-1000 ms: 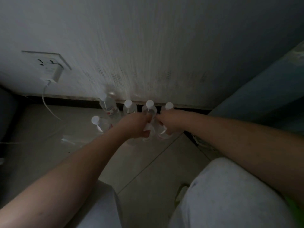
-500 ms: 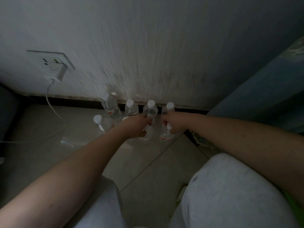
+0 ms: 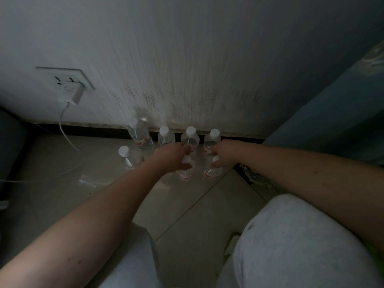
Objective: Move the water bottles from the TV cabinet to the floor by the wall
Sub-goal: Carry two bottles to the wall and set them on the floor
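Several clear water bottles with white caps stand on the tiled floor by the wall. The back row along the skirting includes a left bottle [image 3: 138, 133], a middle one [image 3: 166, 136] and a right one [image 3: 214, 139]. Another bottle [image 3: 129, 157] stands alone in front at the left. My left hand [image 3: 173, 156] holds the top of a front bottle [image 3: 185, 173], thumb and fingers curled around its neck. My right hand [image 3: 225, 152] holds the bottle beside it [image 3: 212, 171] the same way. Both of these bottles are upright with their bases on the floor.
A wall socket [image 3: 66, 80] holds a white charger whose cable [image 3: 64, 129] trails across the floor on the left. A blue-grey cabinet side [image 3: 336, 121] stands at the right. My knees in grey trousers [image 3: 291, 235] fill the lower view.
Both hands have loosened from tight fists over the two front bottles, so the bottle bodies show below the fingers. The bottles sit slightly apart on the floor.
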`<action>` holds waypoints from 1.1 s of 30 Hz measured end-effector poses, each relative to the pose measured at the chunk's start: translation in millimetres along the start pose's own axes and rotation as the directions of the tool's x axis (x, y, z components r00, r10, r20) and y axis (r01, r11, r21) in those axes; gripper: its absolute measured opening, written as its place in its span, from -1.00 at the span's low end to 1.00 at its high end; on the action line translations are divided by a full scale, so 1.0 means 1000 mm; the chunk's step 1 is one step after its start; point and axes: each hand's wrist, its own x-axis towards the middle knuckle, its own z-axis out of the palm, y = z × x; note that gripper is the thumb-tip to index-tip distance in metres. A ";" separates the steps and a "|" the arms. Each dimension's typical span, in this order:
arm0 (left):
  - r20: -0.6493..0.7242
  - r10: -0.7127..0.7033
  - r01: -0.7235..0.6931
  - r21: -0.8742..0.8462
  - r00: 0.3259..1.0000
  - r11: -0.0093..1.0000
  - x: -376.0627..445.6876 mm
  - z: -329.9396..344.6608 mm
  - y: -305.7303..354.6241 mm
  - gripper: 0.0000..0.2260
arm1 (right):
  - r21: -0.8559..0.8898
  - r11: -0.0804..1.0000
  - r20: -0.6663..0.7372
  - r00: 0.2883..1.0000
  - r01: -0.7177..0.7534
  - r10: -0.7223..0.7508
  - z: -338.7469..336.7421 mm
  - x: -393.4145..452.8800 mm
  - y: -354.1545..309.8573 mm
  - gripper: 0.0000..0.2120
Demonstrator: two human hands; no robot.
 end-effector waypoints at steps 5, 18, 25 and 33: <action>0.018 -0.016 0.015 0.010 1.000 1.000 -0.001 -0.001 0.003 -0.58 | -0.026 0.999 0.010 1.000 -0.024 0.024 -0.003 -0.002 -0.007 -0.54; -0.209 -0.081 0.085 0.007 0.974 0.996 -0.053 -0.041 0.022 -0.55 | 0.347 0.921 -0.174 0.953 -0.175 0.247 -0.038 -0.047 -0.017 -0.52; -0.266 -0.303 0.286 -0.103 0.915 0.953 -0.120 -0.119 0.070 -0.62 | 0.133 0.962 -0.387 0.882 -0.237 0.271 -0.079 -0.157 -0.047 -0.63; -0.259 -0.353 0.333 -0.119 0.899 0.935 -0.219 -0.258 0.138 -0.57 | 0.264 0.933 -0.279 0.906 -0.246 0.318 -0.142 -0.316 -0.094 -0.51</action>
